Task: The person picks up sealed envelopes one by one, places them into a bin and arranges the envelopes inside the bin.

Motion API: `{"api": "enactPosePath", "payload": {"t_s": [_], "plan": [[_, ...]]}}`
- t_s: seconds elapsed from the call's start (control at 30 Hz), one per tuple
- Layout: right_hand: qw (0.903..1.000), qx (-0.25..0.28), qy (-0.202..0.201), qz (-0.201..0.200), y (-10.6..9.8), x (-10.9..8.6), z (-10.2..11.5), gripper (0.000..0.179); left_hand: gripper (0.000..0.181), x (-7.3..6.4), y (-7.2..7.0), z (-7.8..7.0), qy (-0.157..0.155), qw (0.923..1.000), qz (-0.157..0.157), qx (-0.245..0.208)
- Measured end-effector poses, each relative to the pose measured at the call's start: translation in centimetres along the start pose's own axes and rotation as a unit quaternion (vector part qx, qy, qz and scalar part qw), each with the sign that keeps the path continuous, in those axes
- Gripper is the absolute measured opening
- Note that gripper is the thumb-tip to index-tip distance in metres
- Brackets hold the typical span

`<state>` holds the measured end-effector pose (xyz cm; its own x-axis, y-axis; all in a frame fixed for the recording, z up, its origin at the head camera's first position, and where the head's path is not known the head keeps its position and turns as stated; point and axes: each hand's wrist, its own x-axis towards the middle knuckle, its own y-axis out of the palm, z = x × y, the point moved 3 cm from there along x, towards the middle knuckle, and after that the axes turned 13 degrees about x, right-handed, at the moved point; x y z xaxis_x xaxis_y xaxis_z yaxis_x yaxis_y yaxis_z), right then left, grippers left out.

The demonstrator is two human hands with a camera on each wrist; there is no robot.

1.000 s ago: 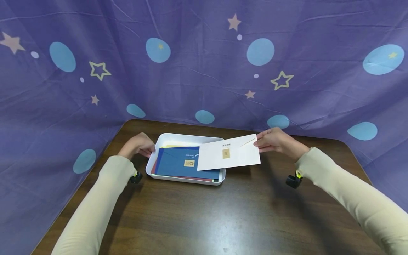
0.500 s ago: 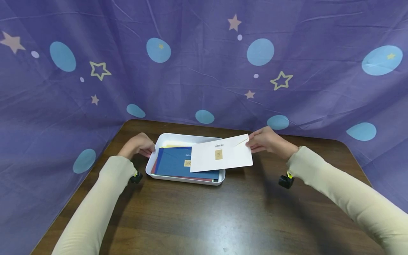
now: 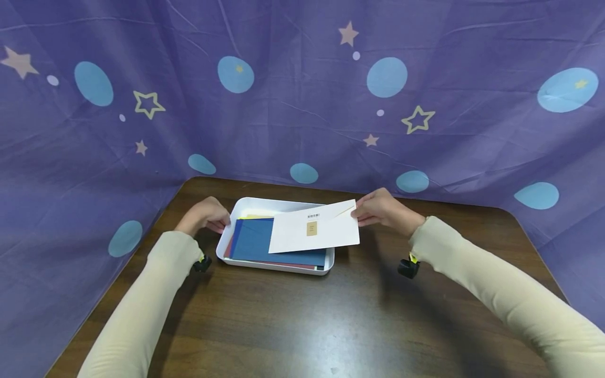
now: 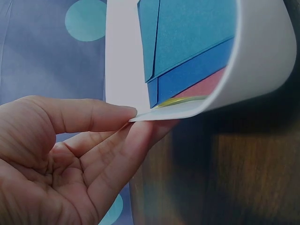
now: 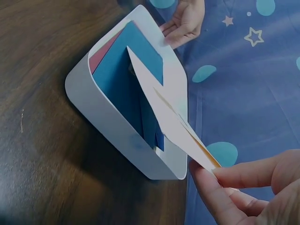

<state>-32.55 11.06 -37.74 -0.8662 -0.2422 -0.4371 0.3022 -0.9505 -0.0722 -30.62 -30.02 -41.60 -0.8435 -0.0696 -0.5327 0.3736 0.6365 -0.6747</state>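
A white envelope (image 3: pixel 293 233) with a small tan label is pinched at its right end by my right hand (image 3: pixel 380 209). It slants over the right part of a white tray (image 3: pixel 250 205), its left end above the envelopes inside. On top of that stack lies a dark blue envelope (image 3: pixel 252 239), with blue, red and yellow edges showing beneath. My left hand (image 3: pixel 210 215) pinches the tray's left rim between thumb and fingers, as the left wrist view shows up close. In the right wrist view the white envelope (image 5: pixel 159 108) appears nearly edge-on, tilted over the tray.
The tray stands on a brown wooden table (image 3: pixel 264 325), toward its far side. Behind the table hangs a purple curtain (image 3: pixel 302 105) with stars and blue ovals. A small black device (image 3: pixel 408 268) is strapped at each wrist.
My right hand has moved left with the white envelope, which covers more of the dark blue envelope and hides its label. The left hand and the tray have stayed in place.
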Motion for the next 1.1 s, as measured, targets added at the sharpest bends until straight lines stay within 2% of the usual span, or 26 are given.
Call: {"api": "enactPosePath", "payload": {"t_s": [0.27,0.53,0.87,1.1], "plan": [[0.9999,0.009,-0.006,0.008,1.1,0.7,0.0,0.029,0.004,0.2,0.2,0.0,0.000,1.0000,0.005,0.001],[0.9998,0.018,-0.005,-0.002,2.1,1.1,0.1,0.026,0.005,0.2,0.1,0.1,0.001,1.0000,0.003,0.000],[0.9996,0.024,0.007,-0.014,3.6,1.8,-0.1,0.032,0.003,0.3,0.2,0.2,-0.001,1.0000,0.003,-0.001],[0.9992,0.035,0.011,-0.018,4.7,2.3,-0.2,0.026,0.005,0.2,0.1,0.0,0.000,1.0000,0.001,0.000]]}}
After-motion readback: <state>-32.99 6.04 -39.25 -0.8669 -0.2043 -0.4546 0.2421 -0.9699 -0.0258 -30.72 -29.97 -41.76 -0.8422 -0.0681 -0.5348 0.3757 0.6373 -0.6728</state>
